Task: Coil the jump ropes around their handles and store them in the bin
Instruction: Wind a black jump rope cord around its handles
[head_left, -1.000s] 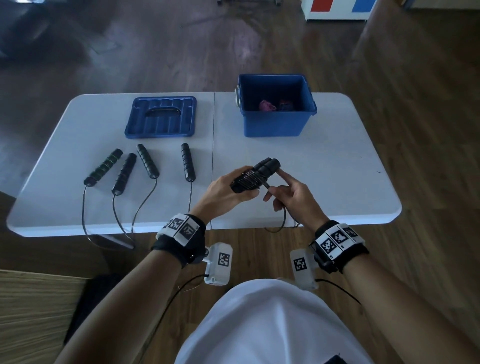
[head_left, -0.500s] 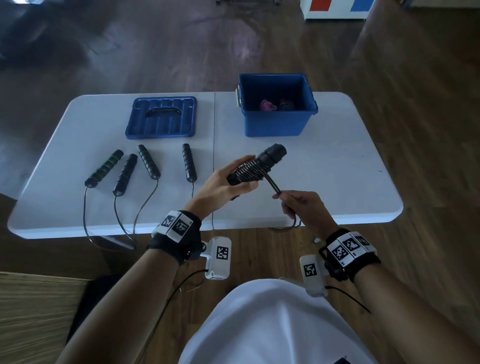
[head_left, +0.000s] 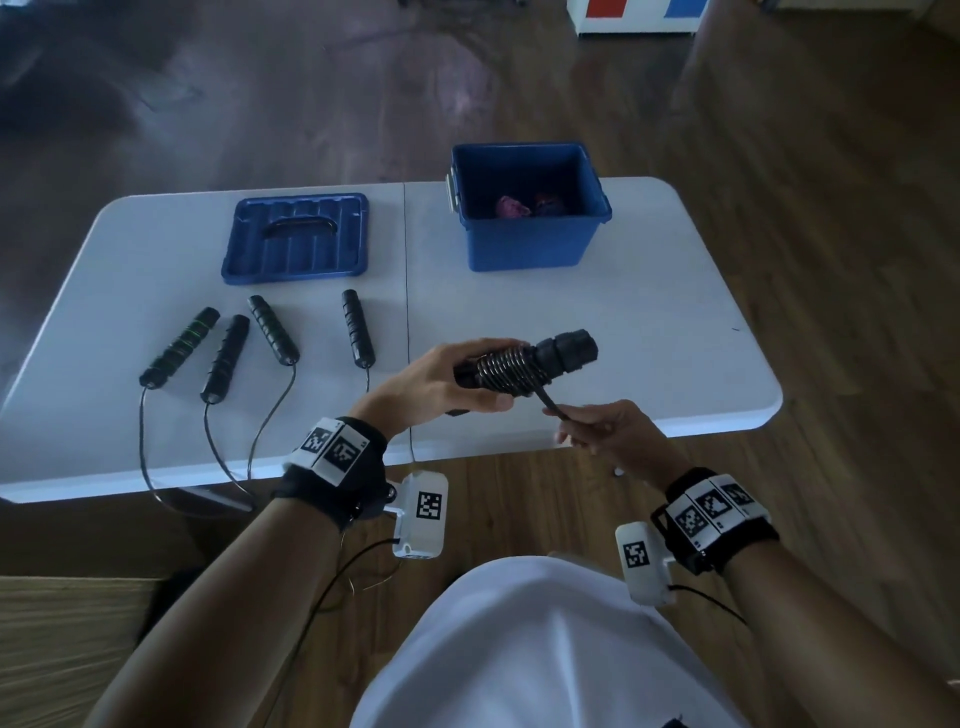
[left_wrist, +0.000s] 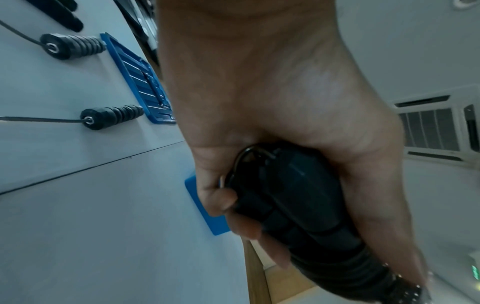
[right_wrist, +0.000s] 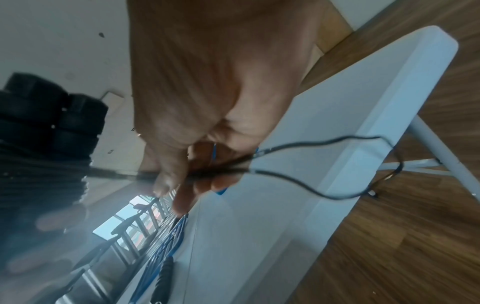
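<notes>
Left hand (head_left: 441, 382): fingers wrapped round paired handles (head_left: 524, 364).
Right hand (head_left: 605, 431): fingers pinching doubled rope (right_wrist: 306, 181).
Risk: slackened tension, coils springing loose.

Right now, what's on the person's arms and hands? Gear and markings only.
Both forearms are bare, no sleeves or gloves. The left hand and right hand each sit ahead of a black wrist strap carrying white tiles printed with black square fiducial markers. A white camera box with its own marker hangs under each wrist, trailing a thin black cable.
</notes>
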